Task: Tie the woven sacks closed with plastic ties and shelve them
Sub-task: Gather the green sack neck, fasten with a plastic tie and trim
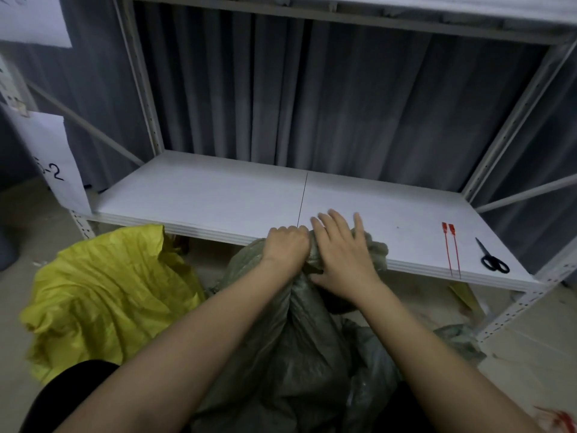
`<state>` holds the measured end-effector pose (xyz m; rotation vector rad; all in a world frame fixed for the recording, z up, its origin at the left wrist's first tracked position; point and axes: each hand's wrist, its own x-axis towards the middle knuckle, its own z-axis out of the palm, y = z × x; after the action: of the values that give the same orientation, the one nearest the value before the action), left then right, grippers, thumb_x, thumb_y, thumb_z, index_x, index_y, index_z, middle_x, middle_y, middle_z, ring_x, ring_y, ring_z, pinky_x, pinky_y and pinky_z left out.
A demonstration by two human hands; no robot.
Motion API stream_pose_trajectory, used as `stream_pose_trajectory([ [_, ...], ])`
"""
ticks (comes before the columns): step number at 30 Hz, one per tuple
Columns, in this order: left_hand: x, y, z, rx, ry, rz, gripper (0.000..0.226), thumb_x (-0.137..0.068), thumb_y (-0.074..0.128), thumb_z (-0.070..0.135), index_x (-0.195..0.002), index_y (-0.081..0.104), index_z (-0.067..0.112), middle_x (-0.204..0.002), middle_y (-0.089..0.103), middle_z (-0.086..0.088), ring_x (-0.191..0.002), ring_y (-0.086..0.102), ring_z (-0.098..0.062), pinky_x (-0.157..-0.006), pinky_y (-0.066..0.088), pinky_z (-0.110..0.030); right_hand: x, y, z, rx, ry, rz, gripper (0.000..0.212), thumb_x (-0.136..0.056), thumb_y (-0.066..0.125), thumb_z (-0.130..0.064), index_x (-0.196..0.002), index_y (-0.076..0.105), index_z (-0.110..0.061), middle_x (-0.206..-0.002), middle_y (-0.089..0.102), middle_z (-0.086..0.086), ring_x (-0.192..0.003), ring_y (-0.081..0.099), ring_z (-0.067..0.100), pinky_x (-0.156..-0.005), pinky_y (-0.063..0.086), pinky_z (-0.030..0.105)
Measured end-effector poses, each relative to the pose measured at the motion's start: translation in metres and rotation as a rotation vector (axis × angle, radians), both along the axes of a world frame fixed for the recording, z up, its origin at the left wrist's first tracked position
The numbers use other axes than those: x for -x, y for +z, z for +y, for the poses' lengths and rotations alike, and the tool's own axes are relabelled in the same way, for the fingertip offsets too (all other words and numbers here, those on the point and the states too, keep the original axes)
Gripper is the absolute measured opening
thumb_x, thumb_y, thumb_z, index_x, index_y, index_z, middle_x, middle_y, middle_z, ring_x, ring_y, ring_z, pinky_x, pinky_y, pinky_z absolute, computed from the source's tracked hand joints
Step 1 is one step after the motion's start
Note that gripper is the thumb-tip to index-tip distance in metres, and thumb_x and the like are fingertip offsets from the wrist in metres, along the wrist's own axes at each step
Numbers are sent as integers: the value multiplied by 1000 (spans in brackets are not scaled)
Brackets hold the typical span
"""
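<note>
A storeroom, big white metal rack (146, 98) with a wide bare shelf (218, 201), grey curtain (312, 98) behind it, paper labels (53, 157) on the post, big sacks (103, 295) on the floor (530, 354)

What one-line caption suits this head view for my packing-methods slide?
Left hand clenches the grey-green woven sack's gathered neck, right hand pressing alongside; red plastic ties lie on the shelf.

One handwritten mark readable, far left of the hands

A white paper sheet (53, 160) hanging on the shelf post, well left of the left hand (285, 245), bears a black "2" after a dash; preceding characters are illegible.
</note>
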<state>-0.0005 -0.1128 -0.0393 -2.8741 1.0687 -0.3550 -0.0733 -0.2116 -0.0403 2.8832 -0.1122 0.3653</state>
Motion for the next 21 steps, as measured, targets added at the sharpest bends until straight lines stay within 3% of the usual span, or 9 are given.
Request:
stream_pose_trajectory([
  [3,4,1,-3,107,-30,238,41,-84,54,21,-120,40,8,-119,56,-10,-112,53,-30,-90,38,-37,-13,-3,3,-100,-23,37,60,-82,56,-29,-136,34,-12,-133,46,5,-132,34,25,-116,0,53],
  [7,-9,9,28,413,-94,976,83,-76,75,28,-142,25,19,-130,50,-3,-113,52,-19,-95,42,-30,-17,-7,-16,-37,54,91,43,-82,60,-25,-122,49,-13,-116,57,6,-114,50,28,-114,18,47],
  [9,-13,9,51,559,-151,1158,105,-71,80,30,-149,10,29,-148,34,3,-126,42,-12,-103,37,-27,-18,-6,-22,20,90,50,36,-73,69,-22,-106,59,-10,-102,63,9,-102,58,30,-107,31,47],
  [12,-9,-17,69,403,-105,1003,134,-60,84,45,-147,-16,32,-158,-1,8,-144,9,-13,-119,15,-37,-24,6,-21,82,150,-69,32,-52,79,-16,-78,62,-12,-74,63,6,-72,62,28,-84,49,39],
  [16,17,-58,54,552,15,876,145,-52,83,57,-144,-26,29,-157,-18,5,-144,-16,-13,-120,-2,-44,-27,30,2,56,230,-13,20,-73,59,-6,-92,59,-13,-95,62,6,-96,56,29,-103,33,42],
  [18,30,-65,35,688,87,852,139,-52,81,60,-149,-11,25,-158,-12,2,-144,-17,-12,-116,-15,-41,-27,38,16,96,268,28,22,-78,51,-3,-97,57,-12,-101,61,7,-102,54,29,-105,30,42],
  [21,36,-65,11,1018,240,836,120,-38,65,71,-142,29,22,-152,30,0,-145,11,-9,-115,-17,-33,-27,37,30,147,349,-23,20,-67,59,4,-85,61,-6,-86,64,12,-86,61,32,-94,42,43],
])
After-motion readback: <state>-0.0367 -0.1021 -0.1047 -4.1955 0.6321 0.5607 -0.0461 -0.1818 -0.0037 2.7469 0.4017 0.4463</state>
